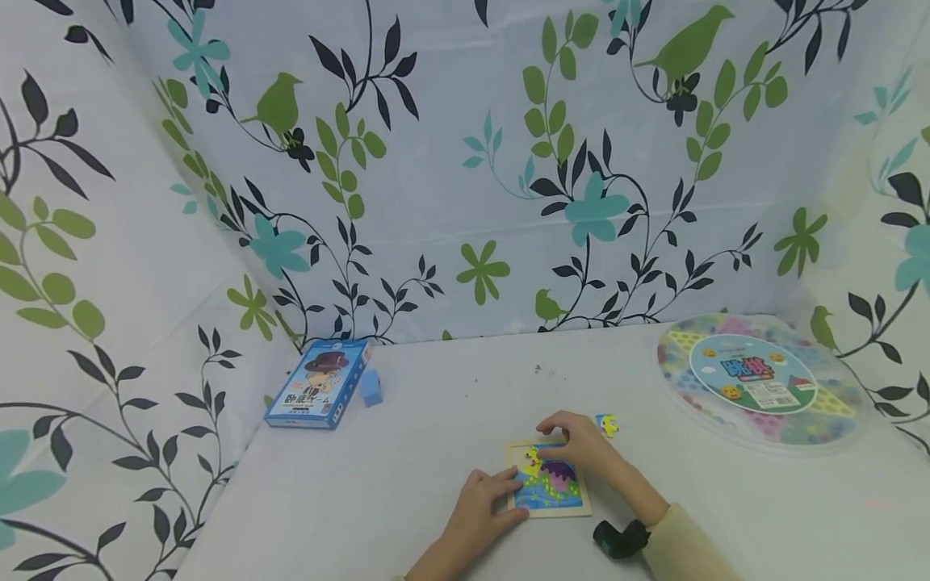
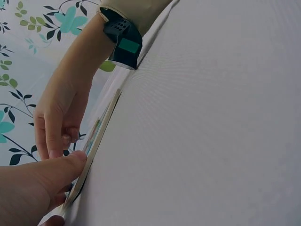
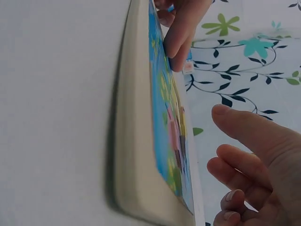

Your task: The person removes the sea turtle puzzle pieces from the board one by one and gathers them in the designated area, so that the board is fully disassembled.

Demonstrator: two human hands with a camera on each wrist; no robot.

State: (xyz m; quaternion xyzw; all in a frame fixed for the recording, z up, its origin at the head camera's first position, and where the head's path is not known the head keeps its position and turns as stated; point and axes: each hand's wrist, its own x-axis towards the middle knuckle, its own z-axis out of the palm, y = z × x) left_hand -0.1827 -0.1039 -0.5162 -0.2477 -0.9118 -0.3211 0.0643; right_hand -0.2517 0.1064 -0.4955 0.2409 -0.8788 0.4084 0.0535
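A small jigsaw puzzle [image 1: 555, 488] in a pale wooden frame lies flat on the table, with a yellow, purple and blue picture. My left hand [image 1: 483, 504] holds its left side, thumb by the lower corner and fingertips at the left edge. The left wrist view shows that thumb [image 2: 75, 162] against the frame's rim. Over the upper part of the puzzle is my right hand [image 1: 581, 444], fingers loosely bent. In the right wrist view, the right hand [image 3: 254, 160] has thumb and fingers apart with nothing between them. A loose yellow-and-blue puzzle piece [image 1: 607, 425] lies just beyond it.
A blue card-game box [image 1: 316, 387] lies at the back left, with a small blue block [image 1: 371, 388] beside it. At the back right is a round, clear-lidded game set [image 1: 756, 379]. Patterned cloth [image 1: 436, 177] hangs behind the table.
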